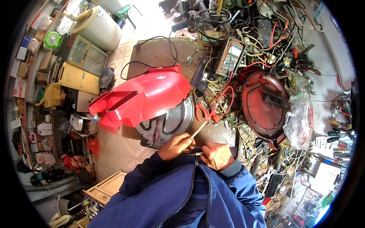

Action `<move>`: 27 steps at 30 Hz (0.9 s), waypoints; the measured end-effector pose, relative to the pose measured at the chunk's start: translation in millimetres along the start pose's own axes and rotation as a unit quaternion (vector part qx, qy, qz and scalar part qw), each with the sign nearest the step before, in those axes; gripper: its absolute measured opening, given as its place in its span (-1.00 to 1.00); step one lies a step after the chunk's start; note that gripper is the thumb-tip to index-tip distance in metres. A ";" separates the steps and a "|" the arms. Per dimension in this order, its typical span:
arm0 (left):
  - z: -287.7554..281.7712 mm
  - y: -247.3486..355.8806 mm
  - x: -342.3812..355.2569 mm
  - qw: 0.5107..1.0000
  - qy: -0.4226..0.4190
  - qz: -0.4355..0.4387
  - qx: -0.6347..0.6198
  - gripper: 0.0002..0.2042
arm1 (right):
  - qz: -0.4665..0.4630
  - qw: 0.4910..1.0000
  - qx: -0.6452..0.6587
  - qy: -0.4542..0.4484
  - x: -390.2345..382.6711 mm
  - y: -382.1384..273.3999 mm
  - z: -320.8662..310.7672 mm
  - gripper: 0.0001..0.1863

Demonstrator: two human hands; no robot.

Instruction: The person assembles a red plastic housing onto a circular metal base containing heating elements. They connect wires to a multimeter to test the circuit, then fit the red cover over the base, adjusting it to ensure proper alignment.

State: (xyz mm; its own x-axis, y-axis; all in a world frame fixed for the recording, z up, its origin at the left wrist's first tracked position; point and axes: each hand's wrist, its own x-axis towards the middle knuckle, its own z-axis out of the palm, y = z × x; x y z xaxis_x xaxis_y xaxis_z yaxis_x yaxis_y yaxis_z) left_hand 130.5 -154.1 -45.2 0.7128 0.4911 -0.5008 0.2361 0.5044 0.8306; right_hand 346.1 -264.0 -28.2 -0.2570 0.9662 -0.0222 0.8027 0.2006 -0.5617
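Observation:
My left hand is closed around a thin pale rod, which slants up and right toward red wires. Beside it, my right hand is closed on a thin pale piece, mostly hidden by the fingers. Both hands are close to my body at the near edge of the workbench. Ahead of the left hand, a round grey metal plate with a dark curved groove lies partly under a glossy red plastic housing. Red-handled pliers rest right of the plate.
A multimeter with red leads leans among tangled wires. Right of it are a dark red round shell and a clear plastic bag. A black cable loops across the bench. Crowded shelves and a wooden drawer are at left.

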 end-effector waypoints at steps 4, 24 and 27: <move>8.8 8.1 -4.5 0.976 -0.023 -0.001 0.215 -0.78 | 0.002 0.999 0.025 0.025 11.9 0.2 10.6 -0.75; 4.4 -3.5 -9.0 0.966 -0.037 0.002 -0.256 -0.82 | 0.235 0.783 0.575 0.024 -4.2 -11.2 31.2 -0.37; 4.1 -17.9 -6.3 0.985 -0.120 -0.008 -0.124 -0.78 | 0.216 0.690 0.680 0.124 -0.5 -12.0 43.3 -0.41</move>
State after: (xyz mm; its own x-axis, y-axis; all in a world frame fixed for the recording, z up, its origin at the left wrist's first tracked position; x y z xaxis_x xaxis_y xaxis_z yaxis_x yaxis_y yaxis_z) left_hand 124.5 -169.1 -55.9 0.8534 0.3145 -0.4156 0.1005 0.6830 0.7234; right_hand 313.3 -273.9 -57.3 0.0829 0.9204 -0.3821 -0.5142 -0.2889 -0.8075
